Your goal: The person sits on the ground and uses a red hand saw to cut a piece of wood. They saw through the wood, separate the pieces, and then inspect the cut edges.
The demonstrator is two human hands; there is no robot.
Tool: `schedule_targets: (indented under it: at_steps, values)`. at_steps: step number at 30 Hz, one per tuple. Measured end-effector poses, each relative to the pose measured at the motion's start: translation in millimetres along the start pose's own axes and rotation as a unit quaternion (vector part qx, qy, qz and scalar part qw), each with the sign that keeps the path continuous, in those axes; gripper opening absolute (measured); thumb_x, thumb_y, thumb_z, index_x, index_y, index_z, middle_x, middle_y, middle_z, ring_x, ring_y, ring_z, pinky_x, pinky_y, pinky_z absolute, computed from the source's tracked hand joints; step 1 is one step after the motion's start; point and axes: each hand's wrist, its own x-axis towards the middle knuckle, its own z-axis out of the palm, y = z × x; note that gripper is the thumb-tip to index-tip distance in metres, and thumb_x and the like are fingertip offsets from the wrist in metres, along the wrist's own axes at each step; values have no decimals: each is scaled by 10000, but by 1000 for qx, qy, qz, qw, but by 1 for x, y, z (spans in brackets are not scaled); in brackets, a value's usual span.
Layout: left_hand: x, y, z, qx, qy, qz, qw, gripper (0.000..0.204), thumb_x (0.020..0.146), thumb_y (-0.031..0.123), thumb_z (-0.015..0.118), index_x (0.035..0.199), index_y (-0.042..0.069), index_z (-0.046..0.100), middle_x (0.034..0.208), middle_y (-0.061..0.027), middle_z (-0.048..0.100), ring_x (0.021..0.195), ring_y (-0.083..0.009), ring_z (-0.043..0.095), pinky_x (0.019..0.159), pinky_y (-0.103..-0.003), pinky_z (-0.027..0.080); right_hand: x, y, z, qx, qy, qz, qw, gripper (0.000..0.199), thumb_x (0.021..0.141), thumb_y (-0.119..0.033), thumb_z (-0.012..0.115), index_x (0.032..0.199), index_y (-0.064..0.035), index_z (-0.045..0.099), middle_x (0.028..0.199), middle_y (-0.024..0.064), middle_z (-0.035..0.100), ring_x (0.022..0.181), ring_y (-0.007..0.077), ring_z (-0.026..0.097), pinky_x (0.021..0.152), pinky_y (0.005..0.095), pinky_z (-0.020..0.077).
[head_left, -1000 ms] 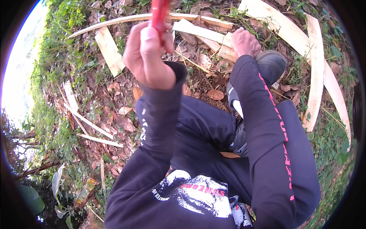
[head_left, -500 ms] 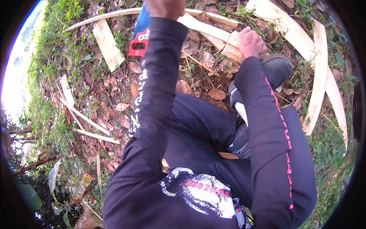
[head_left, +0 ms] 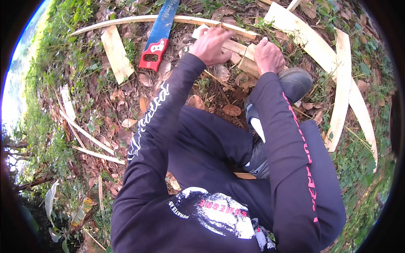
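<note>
Over the far end of a pale wooden strip, my left hand is open with its fingers spread, slightly smeared by motion. I see nothing held in it, and whether it touches the wood I cannot tell. My right hand is closed on a short piece of wood beside my shoe. The fist hides part of that piece. Left of my left hand lies a handsaw with a blue blade and a red handle, untouched.
Behind the hands a long thin strip crosses under the saw. A short board lies at left. Wide boards and a curved plank lie at right. Narrow offcuts rest among dry leaves and green plants.
My left hand has come down and nearer from the top edge, and its fingers now show spread. The saw's blade is uncovered. My right hand stays closed at the wood.
</note>
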Motion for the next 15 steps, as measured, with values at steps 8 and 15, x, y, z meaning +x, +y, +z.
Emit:
schedule_targets:
  at_steps: [8, 15]
  values:
    - [32, 38, -87, 109, 100, 68, 987, 404, 807, 415, 685, 1091, 130, 657, 941, -31, 606, 934, -209, 578, 860, -384, 380, 18, -10, -105, 248, -44, -251, 935, 308, 895, -295, 544, 964, -14, 649, 894, 156, 676, 865, 311, 651, 798, 412, 490]
    - [53, 119, -230, 118, 198, 83, 970, 309, 903, 387, 614, 809, 93, 632, 676, -72, 617, 622, -257, 625, 566, -378, 486, 7, -50, -315, 12, 89, -509, 856, 480, 816, -429, 708, 1091, -46, 615, 893, 141, 683, 770, 301, 686, 695, 398, 548]
